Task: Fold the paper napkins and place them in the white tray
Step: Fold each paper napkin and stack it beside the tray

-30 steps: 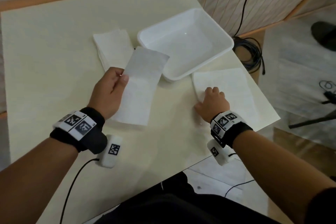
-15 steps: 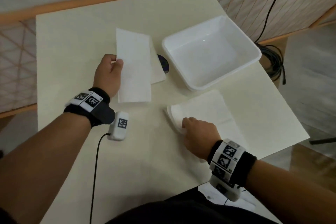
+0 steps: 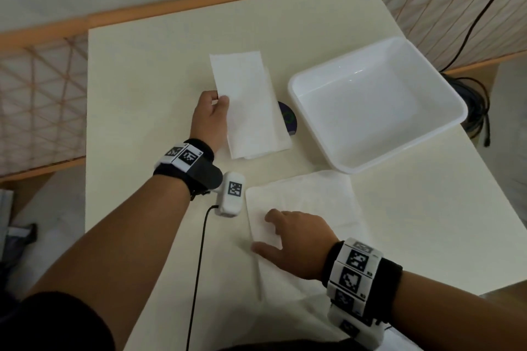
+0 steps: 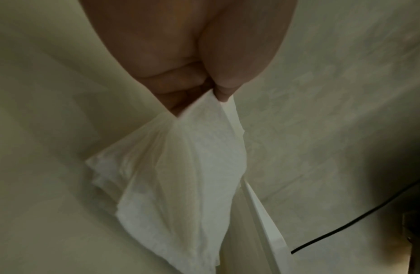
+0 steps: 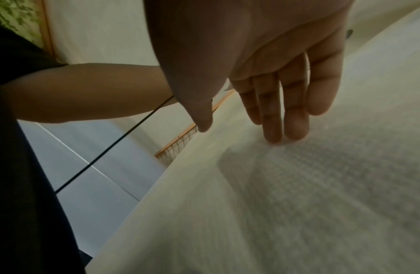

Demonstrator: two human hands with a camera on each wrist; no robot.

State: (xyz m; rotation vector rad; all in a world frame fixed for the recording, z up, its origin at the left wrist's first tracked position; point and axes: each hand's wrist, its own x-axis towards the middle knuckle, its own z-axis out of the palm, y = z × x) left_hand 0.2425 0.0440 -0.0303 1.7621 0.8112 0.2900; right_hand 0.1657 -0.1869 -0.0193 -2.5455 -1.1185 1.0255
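The left hand (image 3: 210, 117) pinches the long edge of a folded white paper napkin (image 3: 245, 94) between thumb and fingers, holding it above a pile of folded napkins (image 3: 278, 134) on the cream bench (image 3: 142, 80), probably to set it down there. At 5 o'clock, the right hand (image 3: 296, 239) lies with straight fingers on the flat stack of unfolded white napkins (image 3: 313, 194), likely steadying it. The empty white plastic tray (image 3: 379, 162) sits at 3 o'clock; a dark disc (image 3: 288, 118) peeks between pile and tray
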